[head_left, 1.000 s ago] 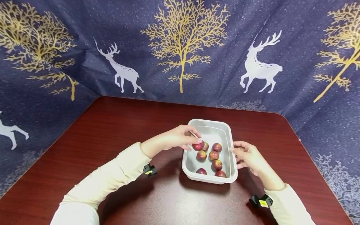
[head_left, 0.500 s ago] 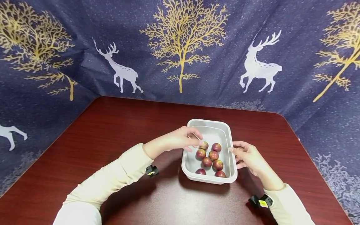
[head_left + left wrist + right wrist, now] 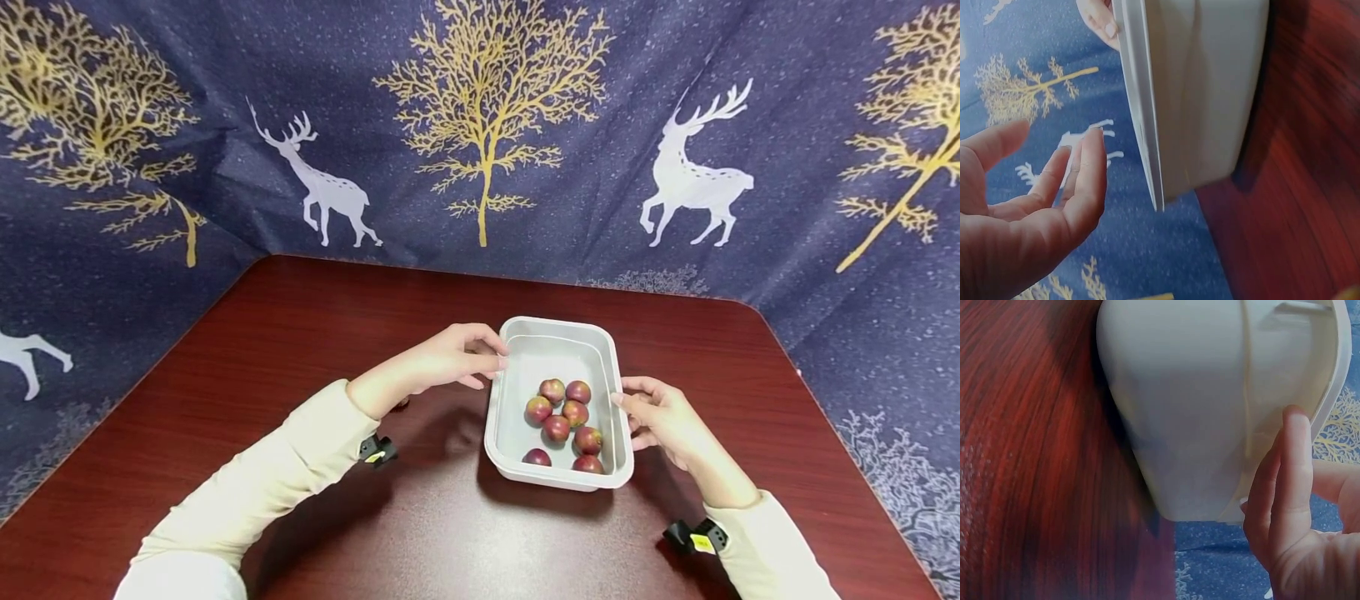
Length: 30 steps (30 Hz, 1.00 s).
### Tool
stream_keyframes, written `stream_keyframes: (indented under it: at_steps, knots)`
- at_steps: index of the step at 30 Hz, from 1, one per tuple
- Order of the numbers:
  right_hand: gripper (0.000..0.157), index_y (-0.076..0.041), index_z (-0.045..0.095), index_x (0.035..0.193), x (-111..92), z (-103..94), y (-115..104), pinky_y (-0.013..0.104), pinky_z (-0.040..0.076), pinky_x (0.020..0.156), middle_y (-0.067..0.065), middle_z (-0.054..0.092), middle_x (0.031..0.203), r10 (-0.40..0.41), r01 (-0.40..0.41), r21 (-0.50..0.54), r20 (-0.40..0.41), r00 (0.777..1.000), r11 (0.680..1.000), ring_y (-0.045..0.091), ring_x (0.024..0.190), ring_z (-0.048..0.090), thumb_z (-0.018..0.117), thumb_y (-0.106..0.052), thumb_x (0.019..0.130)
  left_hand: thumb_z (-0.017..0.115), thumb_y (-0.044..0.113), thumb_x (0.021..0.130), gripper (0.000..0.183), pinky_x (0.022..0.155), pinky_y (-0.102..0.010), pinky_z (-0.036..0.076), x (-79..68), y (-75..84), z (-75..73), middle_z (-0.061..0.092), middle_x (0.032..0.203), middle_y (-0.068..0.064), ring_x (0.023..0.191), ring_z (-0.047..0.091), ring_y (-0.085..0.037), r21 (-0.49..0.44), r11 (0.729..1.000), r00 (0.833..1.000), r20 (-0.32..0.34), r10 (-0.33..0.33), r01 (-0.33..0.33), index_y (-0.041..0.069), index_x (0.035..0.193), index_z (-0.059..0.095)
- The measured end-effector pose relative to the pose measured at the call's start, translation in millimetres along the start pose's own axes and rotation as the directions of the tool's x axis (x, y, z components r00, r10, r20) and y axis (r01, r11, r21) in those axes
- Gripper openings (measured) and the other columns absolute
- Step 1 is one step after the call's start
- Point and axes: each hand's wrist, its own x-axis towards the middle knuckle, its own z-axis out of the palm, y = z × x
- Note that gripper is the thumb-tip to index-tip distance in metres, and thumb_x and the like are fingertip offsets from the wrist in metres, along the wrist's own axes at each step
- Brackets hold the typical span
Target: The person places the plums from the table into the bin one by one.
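Note:
A white plastic tub (image 3: 551, 475) stands on the table, with several red and yellow-green plums (image 3: 557, 429) gathered in its near half. My left hand (image 3: 468, 354) hovers at the tub's left rim, its fingers loosely bent. In the left wrist view that hand (image 3: 1047, 187) has nothing between thumb and fingers. At the right side, my right hand (image 3: 660, 417) holds the tub's rim, thumb on top. The right wrist view has its fingers (image 3: 1294, 469) against the tub's outer wall (image 3: 1179, 412).
A small dark red thing (image 3: 402, 403) peeks out behind the left wrist, mostly hidden. The reddish-brown table (image 3: 337, 308) ends at a blue cloth backdrop (image 3: 435, 192) with trees and deer. Each sleeve carries a black wrist camera (image 3: 378, 450).
My left hand has let go of a plum inside the tub and moved left to the rim. The plums have shifted slightly. My right hand has stayed in place.

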Motion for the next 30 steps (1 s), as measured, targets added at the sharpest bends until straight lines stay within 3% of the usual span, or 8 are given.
stream_keyframes:
  at_steps: [8,18,24,30]
  knots:
    - [0.049,0.015,0.035,0.132,-0.2,-0.1,1.0,0.036,0.058,0.056,-0.002,0.063,0.079,0.000,0.000,0.005,0.004,1.000,1.000,0.011,0.061,0.063,0.053,-0.013,0.096,0.060,0.015,0.091,0.030,0.084,-0.045,0.055,-8.5,-11.1,-20.6,0.064,0.097,-0.013,0.091,0.062,-0.021,0.044,0.999,0.997,-0.075,-0.021,0.024,-0.003,0.115,0.056]
    - [0.050,0.014,0.035,0.132,0.5,0.8,0.6,0.037,0.058,0.057,0.000,0.064,0.082,0.005,-0.005,0.006,0.004,1.000,1.000,0.012,0.062,0.064,0.053,-0.014,0.096,0.062,0.017,0.091,0.028,0.083,-0.044,0.055,-15.8,-34.6,-39.9,0.063,0.098,-0.014,0.095,0.061,-0.027,0.095,0.990,0.985,-0.148,-0.087,0.102,-0.002,0.111,0.056]
    - [0.049,0.015,0.035,0.132,0.4,0.0,-0.5,0.036,0.058,0.056,0.000,0.065,0.082,0.001,-0.001,0.006,0.000,1.000,1.000,0.012,0.062,0.064,0.053,-0.014,0.096,0.061,0.017,0.091,0.031,0.086,-0.049,0.053,-21.4,-50.7,-55.2,0.060,0.109,-0.025,0.103,0.059,-0.037,0.099,0.986,0.978,-0.171,-0.119,0.137,-0.004,0.113,0.054]
    - [0.049,0.014,0.035,0.132,0.7,0.1,-0.8,0.037,0.058,0.057,0.000,0.064,0.083,0.004,-0.004,0.008,-0.002,1.000,1.000,0.012,0.062,0.065,0.053,-0.014,0.096,0.062,0.018,0.091,0.033,0.082,-0.042,0.055,-27.8,-60.5,-70.3,0.062,0.105,-0.020,0.095,0.057,-0.030,0.148,0.966,0.961,-0.209,-0.179,0.212,-0.004,0.114,0.053]
